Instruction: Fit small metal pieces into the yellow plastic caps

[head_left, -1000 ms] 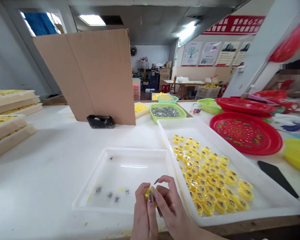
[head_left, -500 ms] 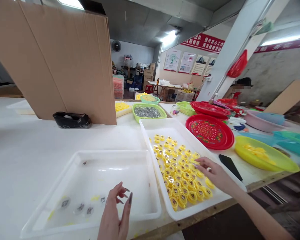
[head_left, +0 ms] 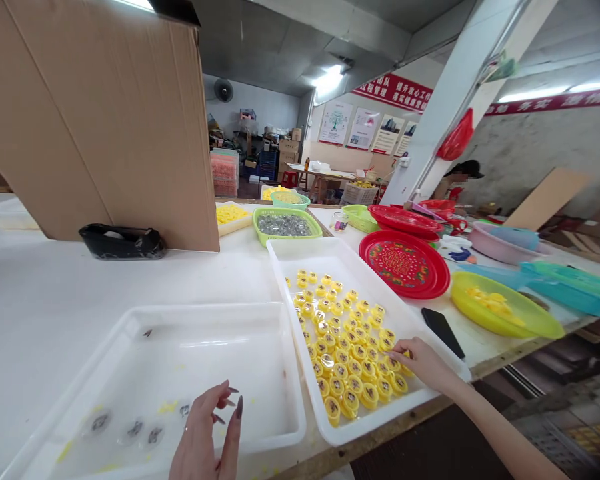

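Observation:
My left hand (head_left: 207, 430) hovers over the near right part of a white tray (head_left: 293, 373), its fingers apart and nothing between them. In that tray lie several clear round discs (head_left: 135, 430) with dark printed pictures, and some yellow bits. My right hand (head_left: 423, 363) reaches into a second white tray (head_left: 333, 433) from the right. Its thumb and fingers close on a small yellow cap at the right edge of the group; the fingers partly hide it. Many round yellow caps (head_left: 350, 403) with dark pictures and shiny tops crowd this tray.
A black phone (head_left: 443, 332) lies right of the second tray. Beyond are a red round tray (head_left: 405, 265), a yellow-green basin (head_left: 505, 307) and a green basket (head_left: 287, 225) of clear pieces. A cardboard sheet (head_left: 105, 127) and black tape dispenser (head_left: 123, 242) stand left. A person (head_left: 460, 183) is farther back.
The view has turned slightly right, so the scene shifts left. My right hand has moved a little nearer along the yellow caps. My left hand keeps much the same pose over its tray.

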The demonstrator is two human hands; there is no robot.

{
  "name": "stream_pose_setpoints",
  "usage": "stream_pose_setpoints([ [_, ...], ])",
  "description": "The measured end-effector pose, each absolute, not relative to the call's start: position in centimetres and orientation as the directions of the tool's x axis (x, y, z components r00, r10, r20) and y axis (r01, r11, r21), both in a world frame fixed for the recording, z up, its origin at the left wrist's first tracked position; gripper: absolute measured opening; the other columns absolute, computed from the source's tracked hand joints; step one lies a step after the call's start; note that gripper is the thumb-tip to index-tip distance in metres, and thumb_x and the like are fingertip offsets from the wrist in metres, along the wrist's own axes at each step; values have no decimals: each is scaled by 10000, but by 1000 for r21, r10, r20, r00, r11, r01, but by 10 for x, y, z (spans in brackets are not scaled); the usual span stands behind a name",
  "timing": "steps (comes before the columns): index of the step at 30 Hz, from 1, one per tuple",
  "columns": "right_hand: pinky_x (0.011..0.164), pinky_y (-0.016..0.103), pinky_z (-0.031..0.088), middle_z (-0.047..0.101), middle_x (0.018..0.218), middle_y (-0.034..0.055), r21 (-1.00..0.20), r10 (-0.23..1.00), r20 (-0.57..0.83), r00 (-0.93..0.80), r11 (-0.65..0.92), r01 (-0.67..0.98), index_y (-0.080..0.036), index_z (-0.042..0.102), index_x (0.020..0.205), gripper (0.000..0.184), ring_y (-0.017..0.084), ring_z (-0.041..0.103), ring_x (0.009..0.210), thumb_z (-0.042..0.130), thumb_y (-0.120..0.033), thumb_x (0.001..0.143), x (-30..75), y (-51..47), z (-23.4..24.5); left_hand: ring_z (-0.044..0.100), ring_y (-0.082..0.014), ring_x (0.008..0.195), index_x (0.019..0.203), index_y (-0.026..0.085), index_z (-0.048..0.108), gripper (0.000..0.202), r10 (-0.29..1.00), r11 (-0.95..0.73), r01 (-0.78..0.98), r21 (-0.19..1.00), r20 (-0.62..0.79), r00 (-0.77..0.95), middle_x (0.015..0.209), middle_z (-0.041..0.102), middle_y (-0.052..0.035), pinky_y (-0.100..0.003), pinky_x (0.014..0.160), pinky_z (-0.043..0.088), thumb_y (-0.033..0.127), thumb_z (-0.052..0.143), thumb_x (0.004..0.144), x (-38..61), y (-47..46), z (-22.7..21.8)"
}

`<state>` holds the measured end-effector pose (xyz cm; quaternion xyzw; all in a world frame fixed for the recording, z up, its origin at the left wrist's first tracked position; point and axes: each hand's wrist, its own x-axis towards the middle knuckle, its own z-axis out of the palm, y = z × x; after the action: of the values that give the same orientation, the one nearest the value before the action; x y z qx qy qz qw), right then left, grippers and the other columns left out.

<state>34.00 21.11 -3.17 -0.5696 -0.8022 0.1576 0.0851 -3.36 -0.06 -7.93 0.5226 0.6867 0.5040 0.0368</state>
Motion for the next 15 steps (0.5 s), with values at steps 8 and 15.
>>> stream_pose_setpoints([
  [8, 1070, 460, 352, 498, 1345, 185, -187, 863, 253, -437, 487, 853, -140, 499, 1253, 549, 283, 431, 1283, 286, -519, 917, 339, 248, -40, 640, -172, 769, 1194, 197, 477, 310, 709, -95, 861, 500, 641, -294, 975, 643, -91, -271, 625, 541, 262, 468, 892, -39, 2, -83],
  [15, 1123, 484, 272, 327, 1483, 211, -191, 902, 85, -423, 431, 882, -60, 397, 1385, 758, 318, 259, 1393, 213, -581, 866, 310, 303, -59, 626, -208, 945, 1198, 198, 501, 359, 620, -143, 946, 292, 771, -145, 1018, 646, -101, -317, 804, 521, 171, 542, 842, -41, 1, -93],
])
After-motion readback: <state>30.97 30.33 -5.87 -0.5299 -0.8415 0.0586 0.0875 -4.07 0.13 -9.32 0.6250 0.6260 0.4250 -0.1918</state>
